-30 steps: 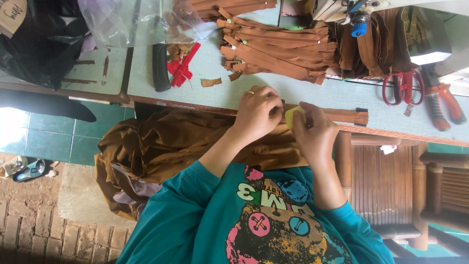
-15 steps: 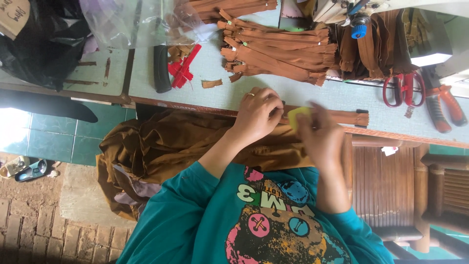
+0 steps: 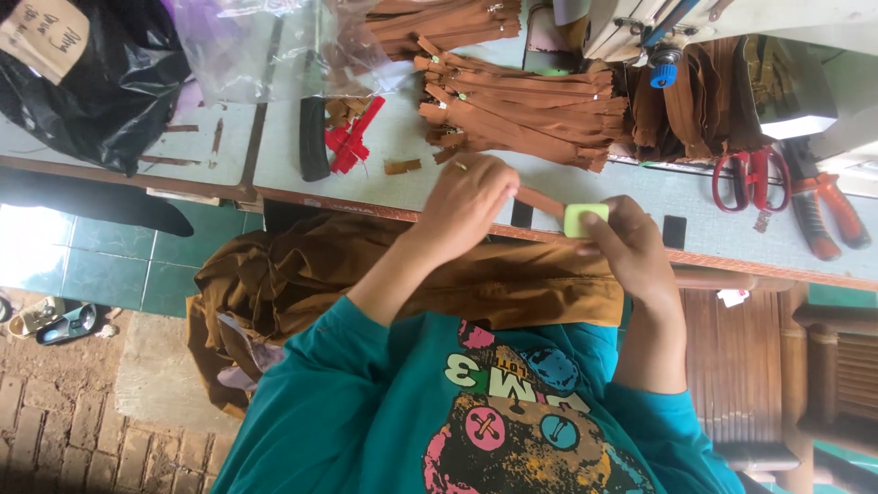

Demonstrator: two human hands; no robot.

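Note:
My left hand (image 3: 471, 203) presses down one end of a narrow brown strip (image 3: 541, 200) at the front edge of the pale worktable (image 3: 640, 197). My right hand (image 3: 631, 249) pinches a small pale green block (image 3: 585, 220), like tailor's chalk, against the strip's other end. Brown fabric (image 3: 366, 274) hangs from the table edge onto my lap, under both forearms. I wear a teal printed shirt.
A pile of brown zippers (image 3: 521, 105) lies beyond my hands. Red scissors (image 3: 752, 178) and orange pliers (image 3: 828, 210) sit at the right. A red piece (image 3: 352, 142), a black bar (image 3: 314, 139), clear plastic bags (image 3: 274, 46) and a black bag (image 3: 101, 91) lie left. A sewing machine (image 3: 695, 23) stands behind.
My right hand has slid to the right along the strip, and the green block now shows plainly between its fingers. My left hand has stayed in place.

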